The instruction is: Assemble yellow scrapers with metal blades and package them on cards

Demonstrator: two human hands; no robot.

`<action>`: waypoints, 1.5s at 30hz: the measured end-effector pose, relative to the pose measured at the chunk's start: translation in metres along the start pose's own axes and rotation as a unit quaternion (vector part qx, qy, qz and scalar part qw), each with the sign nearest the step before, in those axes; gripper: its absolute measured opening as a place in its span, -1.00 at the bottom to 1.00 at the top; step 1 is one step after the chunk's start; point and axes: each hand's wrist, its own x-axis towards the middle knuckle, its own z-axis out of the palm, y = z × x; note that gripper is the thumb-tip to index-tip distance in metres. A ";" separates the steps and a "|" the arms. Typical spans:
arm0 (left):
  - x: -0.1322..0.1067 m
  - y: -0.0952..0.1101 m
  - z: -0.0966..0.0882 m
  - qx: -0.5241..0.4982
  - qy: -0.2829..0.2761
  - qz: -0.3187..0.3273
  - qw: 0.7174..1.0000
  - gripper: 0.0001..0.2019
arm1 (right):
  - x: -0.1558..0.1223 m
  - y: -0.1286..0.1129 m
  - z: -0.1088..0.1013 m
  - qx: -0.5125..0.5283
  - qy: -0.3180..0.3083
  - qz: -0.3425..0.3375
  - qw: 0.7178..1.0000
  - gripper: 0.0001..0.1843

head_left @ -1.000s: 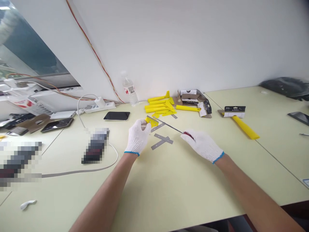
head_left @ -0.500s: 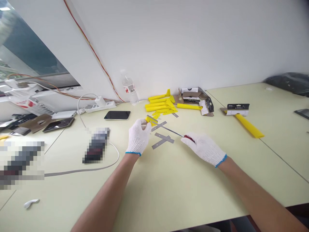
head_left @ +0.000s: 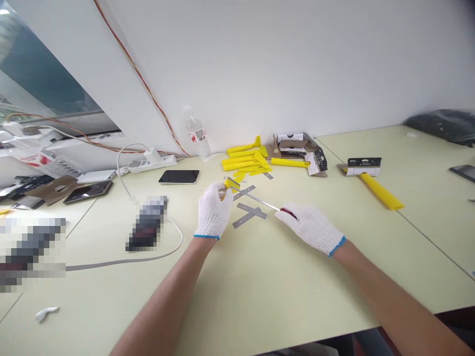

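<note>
While the left hand (head_left: 213, 211) pinches a yellow scraper head (head_left: 231, 183) between gloved thumb and fingers, the right hand (head_left: 311, 227) is closed around the red handle of a long-shafted screwdriver (head_left: 262, 202), and the relation that matters is the line between the two. From the right hand, the scraper head lies to the left and somewhat farther from the body; from the left hand it sits right at the fingertips, so the left is much the nearer. The screwdriver's long axis runs slantwise across the gap, from the right fist up and leftward, with its tip at the scraper head; whether the tip is seated in a screw is too small to tell. The head's metal edge slopes down to the right, roughly along the shaft's own slant. Beneath the shaft, near the left fingertips, one grey blade (head_left: 248, 191) lies on the tabletop (head_left: 241, 296), and nearer the body a crossed pair of blades (head_left: 243, 220) rests between the hands. Beyond the scraper head lies a pile of yellow scraper handles (head_left: 243, 163).
</note>
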 end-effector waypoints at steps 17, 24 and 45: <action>-0.003 -0.006 -0.001 0.160 0.034 0.074 0.984 -0.78 | -0.007 -0.005 0.003 0.009 0.018 -0.010 1.000 -0.63; -0.003 -0.006 -0.002 0.145 0.015 0.071 0.987 -0.78 | -0.008 0.001 0.002 0.075 0.007 0.034 0.997 -0.72; -0.006 -0.002 -0.010 0.142 0.010 0.082 0.986 -0.78 | -0.012 -0.006 -0.010 0.293 -0.202 0.124 0.927 -0.54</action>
